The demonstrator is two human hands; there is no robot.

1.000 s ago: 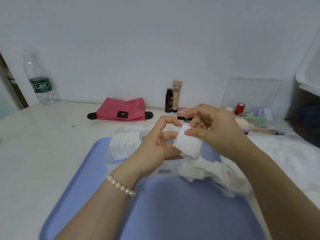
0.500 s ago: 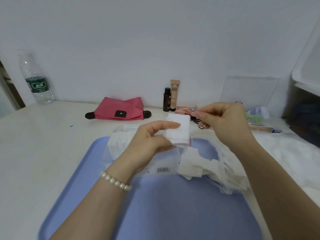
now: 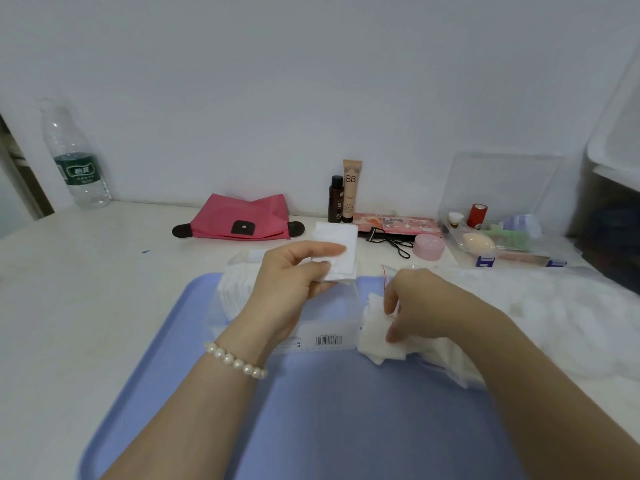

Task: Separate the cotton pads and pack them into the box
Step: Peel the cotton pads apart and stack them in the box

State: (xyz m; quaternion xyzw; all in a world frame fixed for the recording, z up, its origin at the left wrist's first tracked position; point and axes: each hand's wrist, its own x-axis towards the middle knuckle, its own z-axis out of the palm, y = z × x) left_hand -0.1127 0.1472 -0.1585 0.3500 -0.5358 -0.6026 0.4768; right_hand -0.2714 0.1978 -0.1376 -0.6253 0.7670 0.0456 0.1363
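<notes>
Two hands, left hand (image 3: 291,275) pinching pad (image 3: 337,247)

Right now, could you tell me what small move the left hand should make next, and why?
Probably lower the cotton pad into the clear box beneath it: the left hand pinches it just above the box, beside the pads already stacked inside, while the right hand reaches into the loose pile.

From my remote view: plain pale wall (image 3: 311,81) across the back, evenly lit, no hard shadows. White tabletop (image 3: 86,289) runs up to it. Dark door frame edge (image 3: 20,181) at far left. At far right, a white shelf-like unit (image 3: 620,133) over a dark recess.
</notes>
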